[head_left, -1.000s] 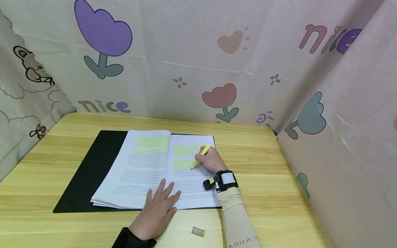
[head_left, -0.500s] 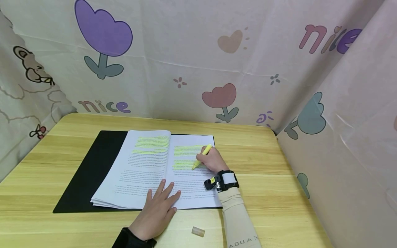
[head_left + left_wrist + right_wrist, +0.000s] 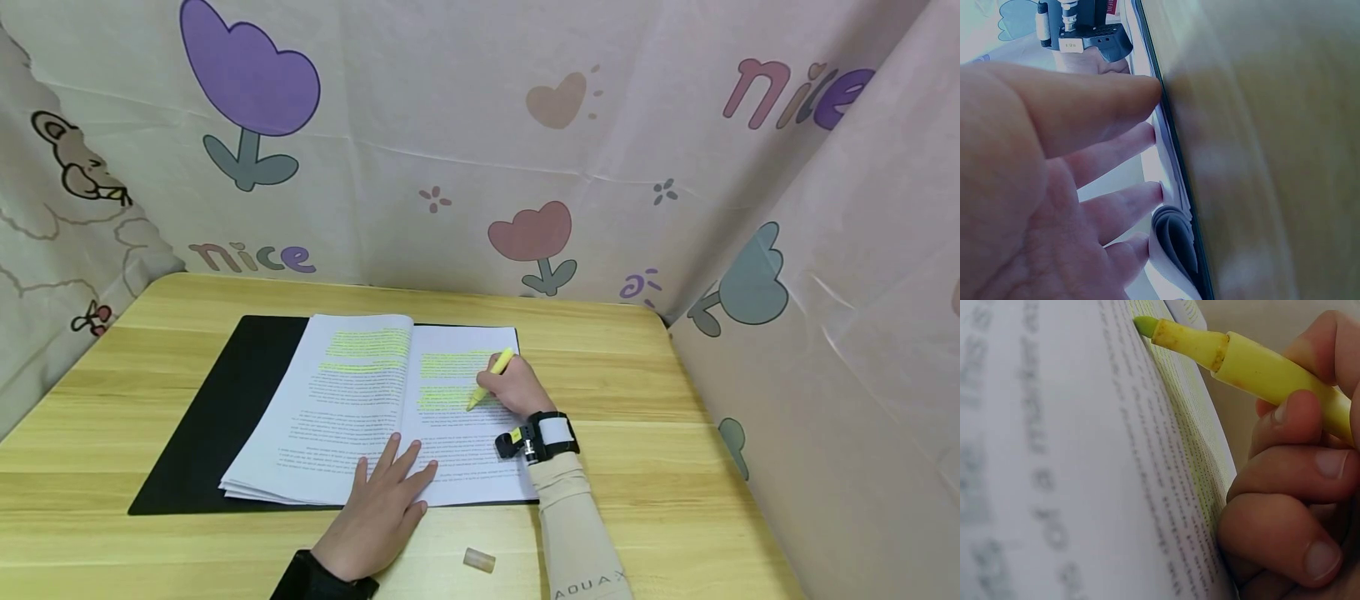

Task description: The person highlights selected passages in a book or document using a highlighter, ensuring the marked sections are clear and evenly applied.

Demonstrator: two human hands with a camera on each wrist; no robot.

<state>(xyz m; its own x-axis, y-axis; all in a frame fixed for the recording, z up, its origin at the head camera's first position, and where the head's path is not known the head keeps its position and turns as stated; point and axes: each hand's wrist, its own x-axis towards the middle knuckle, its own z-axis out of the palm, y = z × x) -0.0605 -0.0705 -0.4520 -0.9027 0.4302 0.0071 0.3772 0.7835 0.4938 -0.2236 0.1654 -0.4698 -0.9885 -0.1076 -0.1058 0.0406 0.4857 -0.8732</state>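
Note:
An open book of printed pages (image 3: 337, 417) lies on the table, with yellow-highlighted lines on both its left and right pages. In my right hand (image 3: 516, 388) I grip a yellow highlighter (image 3: 491, 377), its tip on the right page at the lower edge of the marked lines. The right wrist view shows the uncapped green-yellow tip of the highlighter (image 3: 1260, 369) at the paper, fingers curled round the barrel. My left hand (image 3: 381, 517) rests with spread, straight fingers on the lower part of the book near the spine.
A greyish cap (image 3: 479, 560) lies on the wooden table (image 3: 615, 375) near the front. The black cover (image 3: 217, 425) extends out left of the pages. A patterned cloth (image 3: 420, 125) hangs behind and at both sides of the table.
My right hand has slid slightly to the right along the line, carrying the highlighter with it. The left hand and the book stay where they were.

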